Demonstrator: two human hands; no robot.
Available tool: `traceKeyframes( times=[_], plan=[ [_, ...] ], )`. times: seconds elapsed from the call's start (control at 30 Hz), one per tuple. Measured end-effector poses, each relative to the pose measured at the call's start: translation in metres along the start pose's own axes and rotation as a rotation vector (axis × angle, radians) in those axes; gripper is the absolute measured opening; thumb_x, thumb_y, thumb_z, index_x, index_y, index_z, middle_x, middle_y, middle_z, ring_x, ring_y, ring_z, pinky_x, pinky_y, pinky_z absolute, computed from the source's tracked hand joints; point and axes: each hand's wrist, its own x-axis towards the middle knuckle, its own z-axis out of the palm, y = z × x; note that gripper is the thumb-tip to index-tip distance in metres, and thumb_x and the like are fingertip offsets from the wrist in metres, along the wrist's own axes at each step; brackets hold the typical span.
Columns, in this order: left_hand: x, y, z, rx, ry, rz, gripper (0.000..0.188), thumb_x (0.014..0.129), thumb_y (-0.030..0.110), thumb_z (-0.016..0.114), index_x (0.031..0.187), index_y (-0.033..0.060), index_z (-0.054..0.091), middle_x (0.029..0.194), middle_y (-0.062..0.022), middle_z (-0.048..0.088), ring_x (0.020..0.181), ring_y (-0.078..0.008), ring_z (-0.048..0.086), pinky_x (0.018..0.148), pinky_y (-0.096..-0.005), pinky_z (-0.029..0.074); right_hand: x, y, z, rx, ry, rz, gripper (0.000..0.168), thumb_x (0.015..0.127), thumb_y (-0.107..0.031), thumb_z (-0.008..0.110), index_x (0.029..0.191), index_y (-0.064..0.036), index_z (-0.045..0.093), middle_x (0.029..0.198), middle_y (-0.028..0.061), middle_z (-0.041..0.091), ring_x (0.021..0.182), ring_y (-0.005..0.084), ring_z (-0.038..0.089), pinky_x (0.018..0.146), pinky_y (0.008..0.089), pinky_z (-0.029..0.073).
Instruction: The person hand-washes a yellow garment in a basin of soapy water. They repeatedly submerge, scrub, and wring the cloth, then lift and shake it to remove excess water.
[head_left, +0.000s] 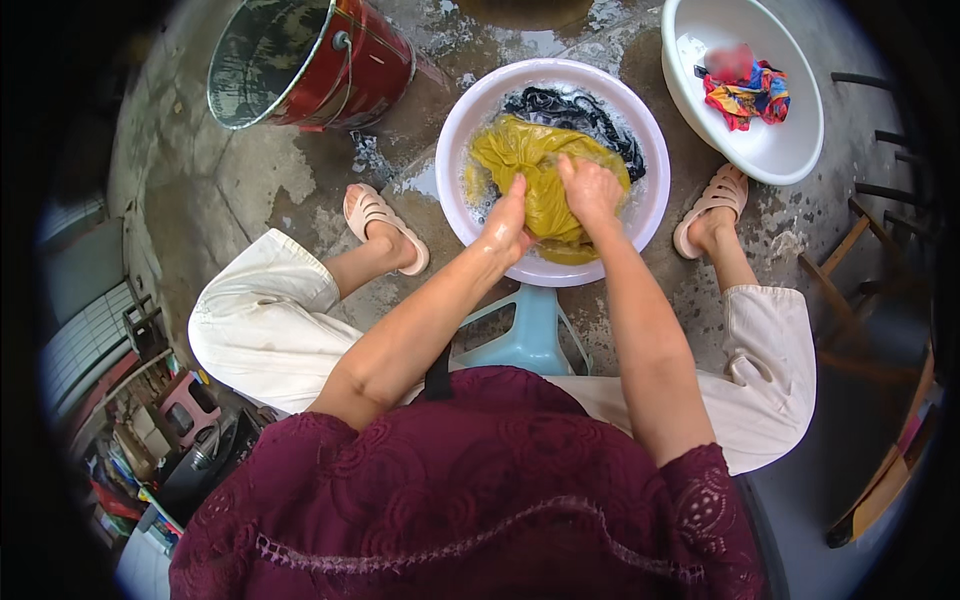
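Note:
Before me a white plastic basin (454, 196) of soapy water stands on a light blue plastic stool (534, 326). A wet mustard-yellow cloth (551, 210), perhaps a garment, fills the near part of the basin. My left hand (507, 223) grips its near left side, thumb up. Further right, my right hand (591, 187) clutches the bunched fabric from above. Behind the yellow cloth, a dark wet garment (577, 109) lies in suds against the far wall of the basin.
A red metal bucket (349, 71) with a wire handle sits at the far left. At the far right, a tilted white basin (690, 90) holds a multicoloured cloth (746, 94). Wooden furniture legs (844, 247) stand to the right. A pink stool (187, 409) sits among clutter at left.

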Motion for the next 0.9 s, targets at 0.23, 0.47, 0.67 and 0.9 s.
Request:
traceKeyframes(
  times=[0.23, 0.47, 0.67, 0.9],
  plan=[
    [-0.007, 0.013, -0.007, 0.265, 0.205, -0.219, 0.043, 0.087, 0.039, 0.054, 0.122, 0.0145, 0.047, 0.124, -0.0051, 0.051, 0.111, -0.0232, 0.05, 0.092, -0.0418, 0.04, -0.026, 0.063, 0.031, 0.961, 0.124, 0.455, 0.039, 0.091, -0.036, 0.045, 0.097, -0.001, 0.063, 0.09, 0.0203, 0.063, 0.085, 0.0307, 0.061, 0.076, 0.038, 0.047],
    [-0.041, 0.057, 0.01, 0.189, 0.007, 0.399, 0.03, 0.088, 0.019, 0.052, 0.115, 0.0049, 0.05, 0.111, -0.0079, 0.057, 0.099, -0.019, 0.055, 0.085, -0.0344, 0.041, -0.023, 0.043, -0.062, 2.121, 0.024, 0.234, 0.033, 0.092, -0.021, 0.05, 0.112, 0.005, 0.051, 0.11, 0.0144, 0.057, 0.101, 0.024, 0.056, 0.089, 0.0377, 0.044],
    [-0.039, 0.049, -0.033, 0.168, 0.192, 0.514, 0.027, 0.087, 0.009, 0.044, 0.112, 0.0026, 0.051, 0.104, -0.0087, 0.059, 0.092, -0.018, 0.058, 0.077, -0.0296, 0.046, -0.038, 0.088, -0.007, 1.452, -0.069, 0.444, 0.014, 0.083, -0.016, 0.055, 0.085, -0.003, 0.057, 0.088, 0.0093, 0.062, 0.077, 0.0188, 0.059, 0.069, 0.0348, 0.048],
    [-0.014, 0.019, -0.073, 0.376, 0.236, -0.107, 0.038, 0.08, 0.005, 0.043, 0.118, 0.0016, 0.047, 0.109, -0.0103, 0.058, 0.102, -0.0227, 0.056, 0.085, -0.0367, 0.048, -0.047, 0.042, -0.041, 0.106, -0.289, 0.239, 0.023, 0.078, -0.029, 0.062, 0.078, -0.007, 0.057, 0.072, 0.0106, 0.063, 0.065, 0.0242, 0.059, 0.06, 0.0374, 0.044]
  ],
)
